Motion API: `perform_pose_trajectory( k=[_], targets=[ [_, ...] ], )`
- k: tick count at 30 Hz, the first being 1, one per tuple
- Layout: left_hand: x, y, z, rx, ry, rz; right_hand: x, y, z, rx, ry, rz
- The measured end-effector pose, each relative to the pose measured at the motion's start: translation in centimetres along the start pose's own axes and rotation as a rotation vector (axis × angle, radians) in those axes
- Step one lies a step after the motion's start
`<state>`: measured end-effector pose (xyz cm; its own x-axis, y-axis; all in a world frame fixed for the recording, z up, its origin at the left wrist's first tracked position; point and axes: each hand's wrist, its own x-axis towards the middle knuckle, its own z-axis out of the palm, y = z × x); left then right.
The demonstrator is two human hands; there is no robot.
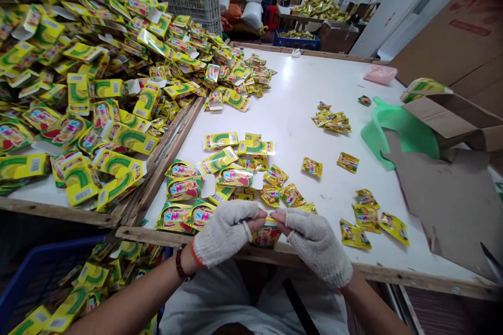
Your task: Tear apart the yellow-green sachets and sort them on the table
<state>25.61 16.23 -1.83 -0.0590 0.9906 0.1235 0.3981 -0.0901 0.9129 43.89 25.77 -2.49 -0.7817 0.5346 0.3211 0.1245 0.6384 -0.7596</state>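
Note:
At the table's front edge, a small yellow and green candy box (266,236) stands between my hands. My left hand (225,231), in a white fingerless knit glove, pinches the box's top edge from the left. In a matching glove, my right hand (317,245) pinches that edge from the right, its fingertips nearly meeting the left ones. Several flat boxes (184,188) lie beyond my left hand. Small yellow candy sachets (293,195) are scattered just past the fingertips, and more sachets (367,218) lie right of my right hand.
A large heap of boxes (82,84) covers the left, behind a wooden rail (165,167). Below it is a blue crate (23,272) of boxes. A green scoop (401,128), cardboard (448,204) and a pink packet (380,74) lie on the white table (291,94) at right.

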Motion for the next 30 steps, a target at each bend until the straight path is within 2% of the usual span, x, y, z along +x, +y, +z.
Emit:
perform_pose_trajectory(
  k=[3,8,11,14,16,17,20,22,24,26,28,29,30],
  targets=[
    [0.6,0.4,-0.5,0.002,-0.054,-0.058,-0.1,0.4,-0.2,-0.026,0.023,-0.035],
    [0.1,-0.7,0.4,-0.011,-0.034,0.230,-0.9,1.4,0.0,-0.043,-0.032,-0.210],
    [-0.7,-1.7,1.5,-0.033,0.007,0.246,-1.6,1.7,0.7,-0.129,-0.024,-0.284],
    [-1.0,-1.7,1.8,0.007,0.043,0.228,-1.7,1.7,1.1,-0.164,0.032,-0.305],
    [-0.7,-1.0,0.9,0.085,0.005,0.198,-1.1,1.6,0.9,-0.138,0.047,-0.227],
    [-0.4,-0.5,0.0,0.139,-0.018,0.178,-0.8,1.5,0.9,-0.112,0.065,-0.135],
    [1.0,0.9,-3.5,0.362,0.007,0.149,0.4,0.8,1.6,0.056,0.207,0.260],
    [2.3,1.2,-5.7,0.553,0.050,0.134,1.0,-0.6,3.3,0.198,0.289,0.457],
    [4.0,0.9,-7.0,0.743,-0.028,0.100,1.2,-3.0,5.9,0.320,0.233,0.510],
    [5.6,0.1,-7.3,0.871,-0.179,0.056,1.0,-5.7,8.4,0.502,-0.063,0.451],
    [6.8,-0.5,-7.0,0.927,-0.268,0.031,0.7,-7.6,9.7,0.655,-0.336,0.424],
    [7.1,-0.6,-6.7,0.936,-0.261,0.035,0.5,-7.9,9.7,0.642,-0.373,0.405],
    [7.2,-0.6,-6.4,0.928,-0.223,0.047,0.4,-7.8,9.3,0.587,-0.343,0.395]
  ],
)
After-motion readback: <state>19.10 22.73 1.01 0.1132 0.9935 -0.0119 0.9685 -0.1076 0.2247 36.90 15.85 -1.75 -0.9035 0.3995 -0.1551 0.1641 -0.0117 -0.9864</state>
